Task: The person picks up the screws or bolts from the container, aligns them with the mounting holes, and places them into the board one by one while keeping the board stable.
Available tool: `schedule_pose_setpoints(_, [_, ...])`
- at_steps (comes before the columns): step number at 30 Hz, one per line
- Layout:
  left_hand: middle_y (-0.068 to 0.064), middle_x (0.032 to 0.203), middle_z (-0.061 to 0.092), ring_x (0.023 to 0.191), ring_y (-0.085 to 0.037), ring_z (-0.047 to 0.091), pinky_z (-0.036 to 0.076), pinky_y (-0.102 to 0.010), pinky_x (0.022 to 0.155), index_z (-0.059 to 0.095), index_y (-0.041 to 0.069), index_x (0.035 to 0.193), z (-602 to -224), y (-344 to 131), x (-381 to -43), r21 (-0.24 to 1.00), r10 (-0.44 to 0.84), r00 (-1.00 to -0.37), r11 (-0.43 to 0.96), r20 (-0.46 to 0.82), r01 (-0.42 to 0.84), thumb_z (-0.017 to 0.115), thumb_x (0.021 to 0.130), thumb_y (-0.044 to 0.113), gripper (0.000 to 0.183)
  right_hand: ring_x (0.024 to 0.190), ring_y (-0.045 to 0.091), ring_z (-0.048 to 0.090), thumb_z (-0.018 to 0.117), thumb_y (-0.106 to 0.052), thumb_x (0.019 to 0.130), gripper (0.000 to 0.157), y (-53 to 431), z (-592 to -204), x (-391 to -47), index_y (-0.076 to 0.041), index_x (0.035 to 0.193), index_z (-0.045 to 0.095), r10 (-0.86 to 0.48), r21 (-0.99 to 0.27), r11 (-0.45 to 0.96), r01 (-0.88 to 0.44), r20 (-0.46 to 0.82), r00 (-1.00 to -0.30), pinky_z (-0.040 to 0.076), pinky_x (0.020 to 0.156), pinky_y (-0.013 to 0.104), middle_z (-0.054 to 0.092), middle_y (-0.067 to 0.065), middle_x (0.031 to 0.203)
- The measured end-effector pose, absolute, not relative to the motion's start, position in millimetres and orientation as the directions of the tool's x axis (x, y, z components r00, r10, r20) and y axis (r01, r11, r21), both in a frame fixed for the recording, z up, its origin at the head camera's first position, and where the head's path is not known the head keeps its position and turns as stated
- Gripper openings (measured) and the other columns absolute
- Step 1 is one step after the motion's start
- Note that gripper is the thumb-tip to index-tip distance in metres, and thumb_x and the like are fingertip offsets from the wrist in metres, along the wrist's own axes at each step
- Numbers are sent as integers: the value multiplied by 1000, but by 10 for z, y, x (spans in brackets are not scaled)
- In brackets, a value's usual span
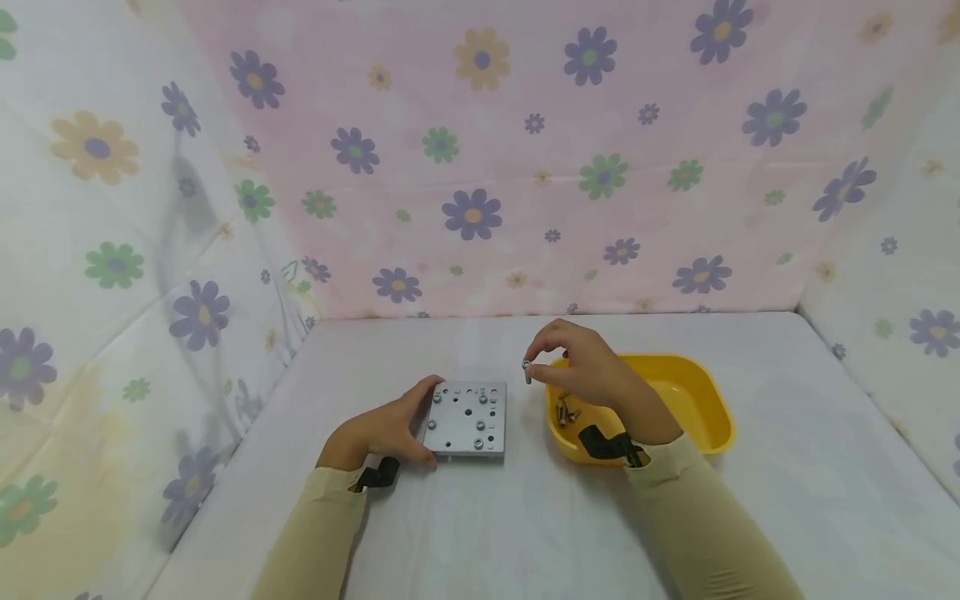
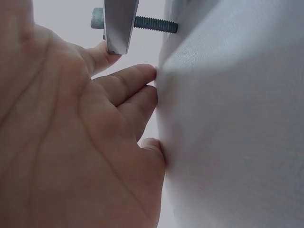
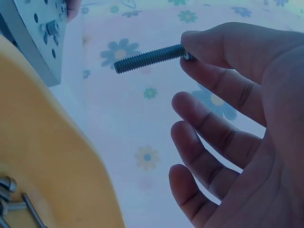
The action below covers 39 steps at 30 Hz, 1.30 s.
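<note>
A square silver metal plate point(image 1: 456, 435) with drilled holes and several socket head screws standing in it is at the middle of the table. My left hand point(image 1: 390, 423) grips its left side, thumb at the near corner and index finger at the far one. From the left wrist view, a threaded screw shank point(image 2: 156, 23) sticks out under the plate, and other fingers rest on the white cloth. My right hand point(image 1: 585, 367) pinches a screw point(image 3: 149, 58) by its head between thumb and index finger, its other fingers spread. That screw hangs shank down, right of the plate.
A yellow plastic tray point(image 1: 712, 400) stands on the right under my right forearm. Several loose screws point(image 1: 564, 410) lie in its left part. Flower-patterned cloth walls point(image 1: 480, 267) enclose the white table point(image 1: 480, 533) at the back and both sides.
</note>
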<state>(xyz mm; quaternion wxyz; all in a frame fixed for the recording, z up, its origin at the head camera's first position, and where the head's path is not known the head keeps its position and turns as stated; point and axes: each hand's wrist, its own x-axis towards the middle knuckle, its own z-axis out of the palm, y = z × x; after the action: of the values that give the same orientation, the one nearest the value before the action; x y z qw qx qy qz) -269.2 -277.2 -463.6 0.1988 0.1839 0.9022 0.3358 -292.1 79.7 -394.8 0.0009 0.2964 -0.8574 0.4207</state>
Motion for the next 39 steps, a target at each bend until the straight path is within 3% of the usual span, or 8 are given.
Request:
schedule_pose_setpoints(19, [-7,170,23,160,-28,15,15,-53,128,14,17,163,-4627,-2750,-2704,670,483,-846,708,-226,225,97,59,26,133,111,13,57,77,-27,94,7,530,-3973,-2859,-31,97,73,-555,-700,429,-570,293,-778,49,103,49,63,-13,112])
schedule_pose_setpoints(29, [-6,171,22,160,-27,16,15,-54,128,13,20,163,-4598,-2741,-2696,662,479,-844,717,-242,217,96,60,28,132,110,10,57,78,-30,93,7,370,-3978,-2873,-34,98,73,-559,-688,434,-582,301,-772,51,98,40,63,-16,112])
schedule_pose_setpoints(39, [-5,167,24,155,-24,22,18,-54,127,13,20,162,-4608,-2750,-2711,660,477,-845,719,-242,218,95,62,27,131,110,9,57,77,-32,94,8,246,-3945,-2890,-35,100,73,-562,-726,378,-574,314,-766,49,102,48,63,-18,111])
